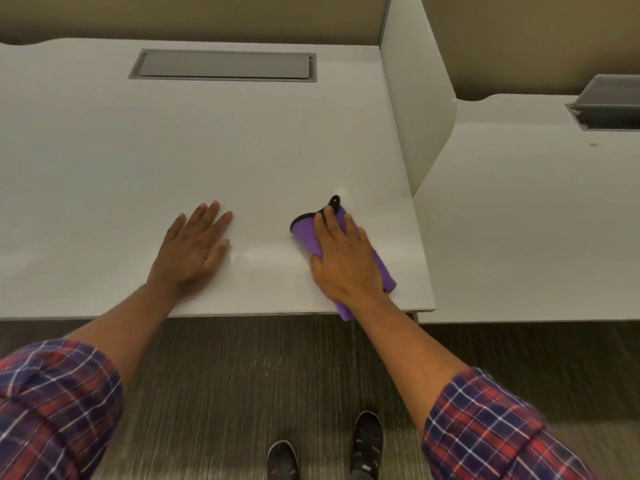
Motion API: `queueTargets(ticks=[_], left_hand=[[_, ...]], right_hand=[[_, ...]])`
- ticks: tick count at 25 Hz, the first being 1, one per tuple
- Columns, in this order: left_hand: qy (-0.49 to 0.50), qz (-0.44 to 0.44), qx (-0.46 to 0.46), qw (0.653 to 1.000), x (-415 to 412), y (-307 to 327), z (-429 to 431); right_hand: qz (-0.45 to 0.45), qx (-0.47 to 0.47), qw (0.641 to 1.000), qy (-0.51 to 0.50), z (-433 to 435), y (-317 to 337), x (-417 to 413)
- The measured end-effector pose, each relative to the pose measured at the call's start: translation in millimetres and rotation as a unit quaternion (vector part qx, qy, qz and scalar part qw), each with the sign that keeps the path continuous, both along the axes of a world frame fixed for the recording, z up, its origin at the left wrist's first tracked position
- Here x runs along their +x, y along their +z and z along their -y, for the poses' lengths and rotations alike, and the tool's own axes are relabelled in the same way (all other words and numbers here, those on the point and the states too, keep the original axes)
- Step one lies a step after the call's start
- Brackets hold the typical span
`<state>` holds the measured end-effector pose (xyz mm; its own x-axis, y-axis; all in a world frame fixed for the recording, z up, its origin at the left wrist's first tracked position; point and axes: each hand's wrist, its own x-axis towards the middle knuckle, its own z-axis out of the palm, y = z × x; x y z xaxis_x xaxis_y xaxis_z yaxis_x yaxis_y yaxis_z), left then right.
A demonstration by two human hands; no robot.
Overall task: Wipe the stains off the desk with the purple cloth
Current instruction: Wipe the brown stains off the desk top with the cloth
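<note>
Right hand [346, 261] lies flat on the purple cloth [306, 233], fingers spread, pressing it onto the worktop [156, 140] near the front right corner. The cloth is folded, with a black trim loop poking out past the fingertips; its back end hangs over the worktop's front edge under the wrist. Left hand [194, 244] is empty, palm down, fingers loosely spread, braced on the worktop well to the left of the cloth. A faint damp sheen shows between the hands; no clear stain visible on this worktop.

Risks, as judged: the cloth is only pinned by palm pressure, not gripped, so a fast stroke could let it bunch or slide out. With its tail already over the edge, a pull toward the body could drag it off onto the floor [225, 375]. A stroke to the right may run into the divider panel [415, 98]. The brownish spot [594, 144] on the neighbouring worktop could get missed, being behind that panel.
</note>
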<state>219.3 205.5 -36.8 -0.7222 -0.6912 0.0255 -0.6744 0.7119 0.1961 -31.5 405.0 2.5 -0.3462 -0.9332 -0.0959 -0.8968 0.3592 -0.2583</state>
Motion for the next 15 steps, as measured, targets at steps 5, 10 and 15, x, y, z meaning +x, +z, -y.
queueTargets(ticks=[5,10,15], left_hand=[[0.002,0.006,0.003,1.000,0.0,1.7,1.1],[0.003,0.009,-0.002,1.000,0.4,1.6,1.2],[0.008,0.010,-0.009,1.000,-0.2,2.3,-0.4]], right_hand=[[0.015,0.019,0.986,0.166,-16.7,4.5,-6.2],[0.365,-0.088,0.920,-0.110,-11.3,28.4,-32.5],[0.379,-0.257,0.837,-0.300,7.8,59.6,-113.8]])
